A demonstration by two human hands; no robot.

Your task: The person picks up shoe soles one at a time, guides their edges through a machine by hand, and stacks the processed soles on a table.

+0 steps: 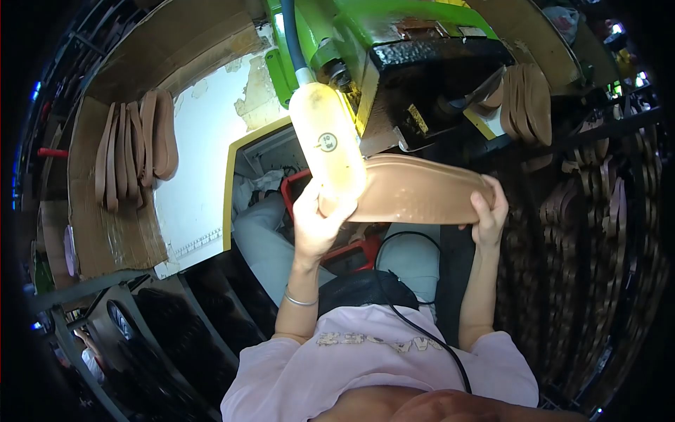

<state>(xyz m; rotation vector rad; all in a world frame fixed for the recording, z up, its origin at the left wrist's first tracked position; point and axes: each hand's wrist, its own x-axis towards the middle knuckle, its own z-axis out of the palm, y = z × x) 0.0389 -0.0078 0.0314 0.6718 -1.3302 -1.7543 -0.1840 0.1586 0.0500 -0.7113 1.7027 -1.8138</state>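
Wearer, seated: pale pink short-sleeved shirt (337,359), light grey trousers (418,260), thin black cable (382,281) running across the lap. Right side: dark metal rack (629,122) holding rows of brown pieces, blurred. Ahead: glossy green-and-black machine (422,32). To its left, white-topped desk (204,133) with a yellow edge; brown cardboard panels (176,39) border its far and left sides.

Brown sole-shaped pieces stand on edge in two rows: a left row (164,133) at the desk's left side against the cardboard, and a right row (532,105) beyond the machine's dark part.

Main item: long, curved, glossy tan sole-shaped piece (425,190), held up lengthwise above the lap, in front of the machine. Elongated pale yellow glowing lamp head (325,119) with a round mark, at the end of a blue-grey hose (292,35), overlaps its left end in view (glare is strong here; contact between lamp and fingers cannot be told).

Left grip (318,221): fingers and thumb clasp the piece's left end, just below the lamp. Right grip (489,211): pinches the right end, thumb on the near face. Smallest: silver-coloured metal bangle (300,301), left wrist.
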